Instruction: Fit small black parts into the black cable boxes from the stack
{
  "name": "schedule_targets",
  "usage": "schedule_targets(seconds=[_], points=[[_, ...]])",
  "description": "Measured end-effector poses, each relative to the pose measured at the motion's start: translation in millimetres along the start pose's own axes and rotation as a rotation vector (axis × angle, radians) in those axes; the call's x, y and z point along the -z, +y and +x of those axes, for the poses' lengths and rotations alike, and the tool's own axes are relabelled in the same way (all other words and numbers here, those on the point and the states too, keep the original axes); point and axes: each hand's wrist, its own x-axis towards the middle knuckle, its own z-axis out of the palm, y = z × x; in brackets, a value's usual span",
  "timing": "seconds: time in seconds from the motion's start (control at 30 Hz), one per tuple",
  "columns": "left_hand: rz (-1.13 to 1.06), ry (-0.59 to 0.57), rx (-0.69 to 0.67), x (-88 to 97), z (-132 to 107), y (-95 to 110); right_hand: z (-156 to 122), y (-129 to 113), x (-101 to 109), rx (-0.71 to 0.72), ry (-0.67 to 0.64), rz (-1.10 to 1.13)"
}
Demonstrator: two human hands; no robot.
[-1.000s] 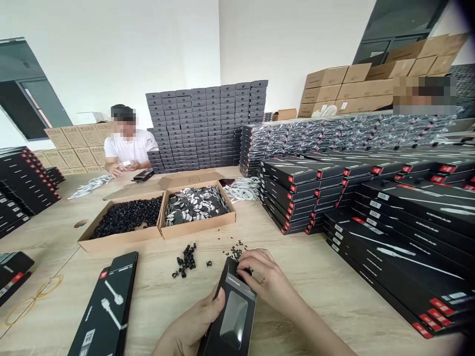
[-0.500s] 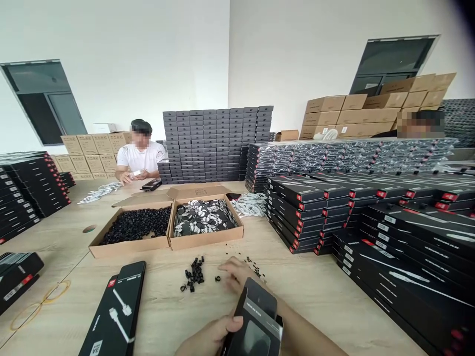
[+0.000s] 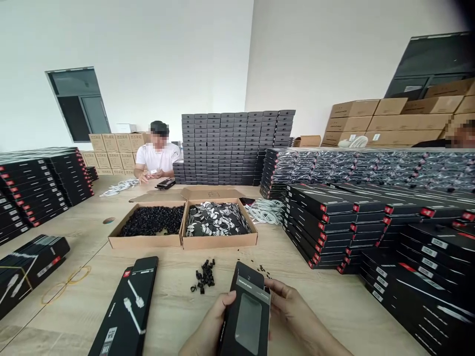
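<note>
Left hand: the left hand is curled round the left edge of the black box, with the thumb laid on its front.
Right hand: the right hand is closed on the box's right edge, the fingers bent and pressed against its side.
Black box: it is held upright, slightly tilted, between both hands over the near part of the table; a grey window is set in its front.
Writing on the box: a short white line is printed above the window, too small to be read.
Clips: a small heap of black clips is seen on the table just beyond the left hand, apart from it.
Flat pack: a flat pack is laid left of the hands; a white cable is pictured on it, a red tab is seen at its far end, and "VE" can be read on its near label.
Trays: black parts are held in the left cardboard tray, black-and-white pieces in the right tray.
</note>
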Motion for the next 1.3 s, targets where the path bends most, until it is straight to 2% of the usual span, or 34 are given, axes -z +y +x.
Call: schedule_targets(seconds=[0.1, 0.2, 0.4, 0.57, 0.7, 0.83, 1.1, 1.3], points=[[0.0, 0.093, 0.062, 3.2, -3.3, -0.4, -6.4, -0.6, 15.4, -0.004, 0.124, 0.109], [-0.01, 0.16, 0.121, 1.9, -8.3, -0.9, -9.8, 0.0, 22.0, 0.002, 0.211, 0.109], [0.043, 0.283, 0.197, -0.9, -15.6, -2.3, -17.3, -7.6, 12.8, 0.066, 0.298, 0.229], [0.174, 0.231, 0.05, -10.6, -21.3, -2.8, -28.5, -19.2, -1.2, 0.188, 0.298, 0.013], [0.285, 0.165, -0.043, -22.7, -23.9, 0.8, -33.3, -20.4, -7.6, 0.259, 0.281, -0.022], [0.331, 0.144, -0.054, -27.3, -23.7, 2.7, -34.4, -15.4, -11.3, 0.308, 0.29, -0.041], [0.406, 0.138, 0.004, -21.5, -26.0, -2.5, -36.5, -5.6, -21.0, 0.3, 0.296, 0.002], [0.575, 0.12, -0.04, -21.1, -26.3, -2.4, -36.9, -6.3, -22.6, 0.294, 0.317, -0.031]])
